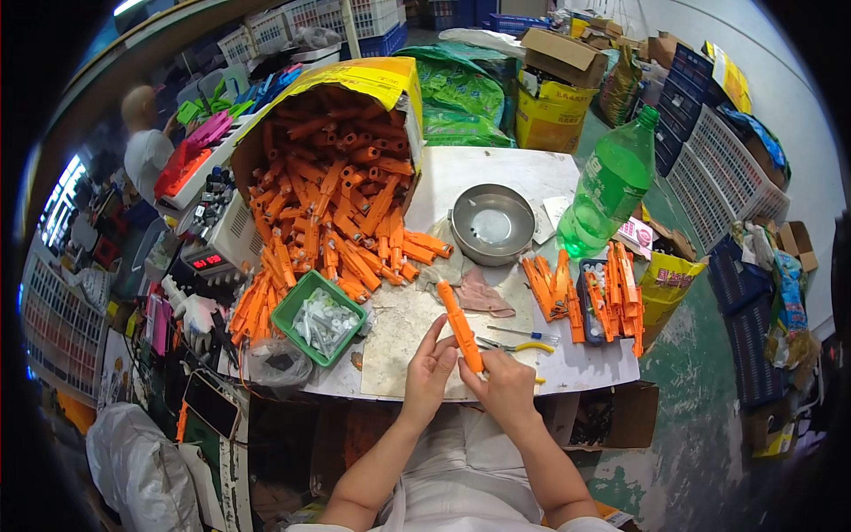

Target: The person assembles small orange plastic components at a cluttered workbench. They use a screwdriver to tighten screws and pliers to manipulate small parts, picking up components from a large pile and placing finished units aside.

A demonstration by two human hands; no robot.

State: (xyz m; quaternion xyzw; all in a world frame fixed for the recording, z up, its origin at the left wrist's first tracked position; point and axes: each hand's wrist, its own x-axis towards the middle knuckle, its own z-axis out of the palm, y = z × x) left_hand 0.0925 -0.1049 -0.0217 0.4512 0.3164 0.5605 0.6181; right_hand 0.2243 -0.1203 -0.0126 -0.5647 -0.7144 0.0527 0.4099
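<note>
Over the front of the table I hold a long, slim orange plastic piece (459, 328), tilted with its top end away from me. My right hand (503, 386) has its fingers closed around the lower end. The fingers of my left hand (432, 365) rest along its left side, steadying it. Just beyond lie a pink cloth (483, 294), a thin screwdriver (519, 332) and yellow-handled pliers (530, 347). To the left, a green tray (285, 312) holds small clear and whitish parts. Behind it, similar orange pieces (341, 199) spill from a large yellow sack (394, 82).
A round metal bowl (456, 232) and a green plastic bottle (612, 177) stand farther back. More orange pieces (625, 297) lie at the table's right end. A device with a red display (217, 253) and a phone (213, 405) are on the left. Another person (146, 151) is at far left.
</note>
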